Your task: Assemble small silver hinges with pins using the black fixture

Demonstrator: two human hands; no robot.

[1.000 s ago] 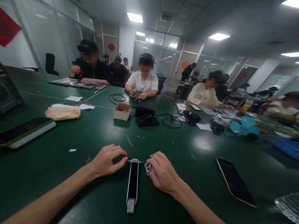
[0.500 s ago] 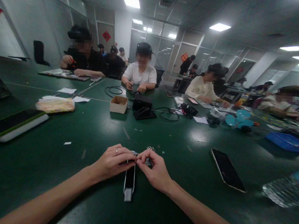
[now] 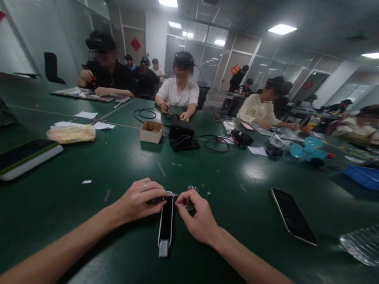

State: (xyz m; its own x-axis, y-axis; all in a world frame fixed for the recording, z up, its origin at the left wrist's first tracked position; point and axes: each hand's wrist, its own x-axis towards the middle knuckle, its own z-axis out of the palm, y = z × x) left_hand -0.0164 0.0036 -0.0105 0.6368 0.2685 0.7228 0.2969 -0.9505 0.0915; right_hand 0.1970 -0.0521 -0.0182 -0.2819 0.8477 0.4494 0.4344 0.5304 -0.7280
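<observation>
In front of me on the green table lies a long narrow frame (image 3: 166, 221), silver-rimmed and black inside, with a grey block (image 3: 163, 248) at its near end. A thin metal rod (image 3: 173, 195) crosses its far end. My left hand (image 3: 142, 202) wears a ring and pinches the rod's left side between thumb and fingers. Just right of the frame, my right hand (image 3: 199, 212) is closed in a pinch by the rod's other end; whatever its fingertips hold is too small to name. Several small metal rings (image 3: 192, 187) lie beyond my right hand.
A phone (image 3: 293, 216) and a clear plastic bottle (image 3: 365, 245) lie to the right. A green-edged device (image 3: 14, 156) is at left. Farther off are a small box (image 3: 151, 132), a black stand (image 3: 181, 135), a blue tray (image 3: 370, 178) and co-workers around the table.
My fingertips have drawn slightly apart, baring the frame's far end and the rod between them. The view has shifted a little.
</observation>
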